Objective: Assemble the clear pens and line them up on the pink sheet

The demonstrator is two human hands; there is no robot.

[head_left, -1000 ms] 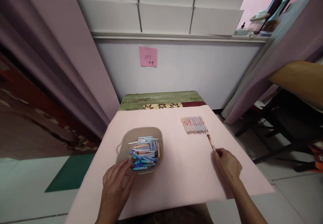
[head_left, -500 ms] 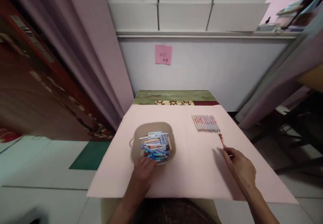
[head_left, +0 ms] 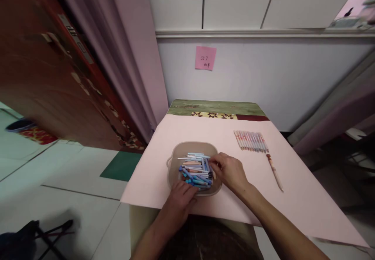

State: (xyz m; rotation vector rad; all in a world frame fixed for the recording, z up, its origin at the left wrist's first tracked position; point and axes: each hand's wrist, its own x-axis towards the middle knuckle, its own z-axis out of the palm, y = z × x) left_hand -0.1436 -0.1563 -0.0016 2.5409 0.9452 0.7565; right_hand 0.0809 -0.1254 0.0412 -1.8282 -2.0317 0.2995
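A beige plastic basin (head_left: pixel 183 147) holds a jumble of blue, white and peach pens (head_left: pixel 196 170). My left hand (head_left: pixel 181 199) is closed on the basin's near rim, with its fingers over the edge. My right hand (head_left: pixel 231 171) reaches over the right side of the basin. Its fingertips are pinched at a peach-coloured pen (head_left: pixel 215 174) by the wall and partly hide it. To the right, a neat row of slim pens (head_left: pixel 251 141) lies side by side. A single brown-capped pen (head_left: pixel 274 172) lies slanted below the right end of that row.
A pale pink sheet (head_left: pixel 202 129) covers most of the table, whose green patterned far edge (head_left: pixel 216 107) shows. On the wall behind is a pink note (head_left: pixel 205 58). A red-brown door (head_left: pixel 73 76) and a mauve curtain (head_left: pixel 131 49) stand at the left.
My right hand has let go of the brown-capped pen, which now lies on the sheet, and has moved left to the basin. My left hand stays at the rim. The view has shifted left.
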